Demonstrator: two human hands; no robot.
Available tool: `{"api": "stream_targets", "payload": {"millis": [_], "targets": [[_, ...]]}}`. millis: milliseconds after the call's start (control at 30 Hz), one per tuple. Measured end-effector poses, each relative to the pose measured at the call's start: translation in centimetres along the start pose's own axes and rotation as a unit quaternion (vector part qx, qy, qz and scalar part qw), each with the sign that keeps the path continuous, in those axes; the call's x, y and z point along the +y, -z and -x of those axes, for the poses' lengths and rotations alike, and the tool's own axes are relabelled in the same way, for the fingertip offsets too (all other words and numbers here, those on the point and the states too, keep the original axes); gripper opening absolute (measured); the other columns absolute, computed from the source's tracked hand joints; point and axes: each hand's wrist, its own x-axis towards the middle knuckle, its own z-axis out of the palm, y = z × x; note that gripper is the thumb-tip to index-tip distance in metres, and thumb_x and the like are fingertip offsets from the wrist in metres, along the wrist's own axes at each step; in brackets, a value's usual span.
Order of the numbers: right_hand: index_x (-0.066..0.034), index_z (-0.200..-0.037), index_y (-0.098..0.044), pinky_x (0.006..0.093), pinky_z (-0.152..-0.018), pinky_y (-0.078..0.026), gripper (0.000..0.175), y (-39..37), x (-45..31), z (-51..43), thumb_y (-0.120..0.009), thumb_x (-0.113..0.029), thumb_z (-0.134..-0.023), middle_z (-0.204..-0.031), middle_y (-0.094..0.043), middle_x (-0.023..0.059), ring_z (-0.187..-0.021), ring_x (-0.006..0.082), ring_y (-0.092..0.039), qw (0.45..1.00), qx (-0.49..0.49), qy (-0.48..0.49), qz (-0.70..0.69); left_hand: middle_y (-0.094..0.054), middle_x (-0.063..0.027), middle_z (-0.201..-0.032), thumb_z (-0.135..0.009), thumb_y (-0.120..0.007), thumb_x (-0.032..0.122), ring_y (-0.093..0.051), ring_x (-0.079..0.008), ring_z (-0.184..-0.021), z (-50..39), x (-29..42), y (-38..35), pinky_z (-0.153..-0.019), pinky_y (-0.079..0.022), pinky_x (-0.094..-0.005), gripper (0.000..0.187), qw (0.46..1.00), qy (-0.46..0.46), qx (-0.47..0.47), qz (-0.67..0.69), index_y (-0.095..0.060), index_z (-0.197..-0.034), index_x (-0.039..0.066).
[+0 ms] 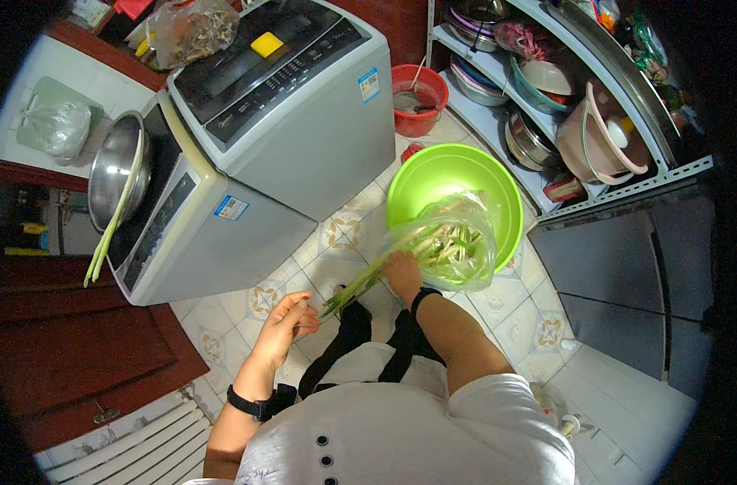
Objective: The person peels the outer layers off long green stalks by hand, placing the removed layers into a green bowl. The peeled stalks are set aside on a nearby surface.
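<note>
My right hand (403,273) grips a bunch of green onions (362,284) at the near left side of a clear plastic bag (480,267). The leafy ends point toward my left hand (290,321), whose loosely curled fingers hold nothing that I can see. White roots and trimmings (459,239) show through the bag. The bag sits in a large lime-green plastic basin (450,160) on the floor. At the far left, a few peeled green onion stalks (117,221) lie across a stainless steel bowl (105,176), their ends hanging past its rim.
The bowl rests on a grey washing machine (241,242), beside a taller one (344,121) with a yellow item (266,44) on top. A red bucket (420,79) stands behind the basin. At right are a metal shelf (544,121) with basins and a dark cabinet (617,267).
</note>
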Motion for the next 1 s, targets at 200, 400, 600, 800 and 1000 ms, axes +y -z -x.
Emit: {"api": "stream_targets", "payload": {"millis": [200,400,600,800,1000], "targets": [[-0.0127,-0.109,-0.057,0.0407,-0.089,-0.033,0.025,-1.6,0.1,-0.8,-0.052,-0.016,-0.085,-0.101,-0.049,0.0056,-0.102,0.0234,-0.045,0.992,0.025,0.024,0.123,-0.056,-0.0047,-0.089,-0.093,-0.047,0.031,-0.058,-0.0145,-0.079,2.7,-0.7,-0.1,-0.073,-0.049,-0.0288,0.032,0.997,-0.019,0.076,0.006,-0.05,-0.115,0.008],[-0.0121,-0.1,-0.057,0.0446,-0.087,-0.037,0.02,-1.5,2.6,0.3,-0.055,-0.015,-0.081,-0.097,-0.048,0.0082,-0.099,0.0263,-0.046,0.986,0.164,-0.01,-0.005,-0.056,-0.0025,-0.086,-0.092,-0.049,0.032,-0.057,-0.0142,-0.077,3.4,-1.9,-1.1,-0.072,-0.048,-0.0302,0.032,0.997,-0.015,0.075,0.005,-0.051,-0.114,0.01],[-0.0099,-0.086,-0.056,0.0428,-0.074,-0.049,0.011,4.3,8.9,6.1,-0.057,-0.009,-0.076,-0.1,-0.054,0.01,-0.09,0.0298,-0.058,0.908,0.331,-0.122,-0.228,-0.056,-0.0023,-0.087,-0.091,-0.049,0.034,-0.057,-0.0129,-0.077,0.8,-1.2,-4.0,-0.073,-0.048,-0.0304,0.033,0.999,-0.028,0.027,-0.02,-0.051,-0.115,0.011],[-0.0085,-0.099,-0.055,0.0375,-0.066,-0.05,0.022,8.5,14.1,15.6,-0.06,-0.019,-0.081,-0.098,-0.057,0.0101,-0.081,0.0286,-0.062,0.817,0.41,-0.184,-0.362,-0.056,-0.0029,-0.088,-0.093,-0.047,0.027,-0.057,-0.0125,-0.077,-2.9,-0.5,-8.3,-0.071,-0.049,-0.0268,0.027,0.997,-0.027,-0.063,-0.037,-0.052,-0.113,0.009],[-0.0038,-0.097,-0.053,0.0366,-0.063,-0.047,0.022,8.2,16.5,20.4,-0.061,-0.018,-0.081,-0.089,-0.06,0.0134,-0.077,0.0288,-0.061,0.745,0.482,-0.22,-0.405,-0.055,-0.0043,-0.091,-0.093,-0.047,0.029,-0.056,-0.0135,-0.081,-4.8,-0.1,-12.6,-0.073,-0.048,-0.0272,0.029,0.99,-0.045,-0.119,-0.057,-0.051,-0.113,0.008]]}}
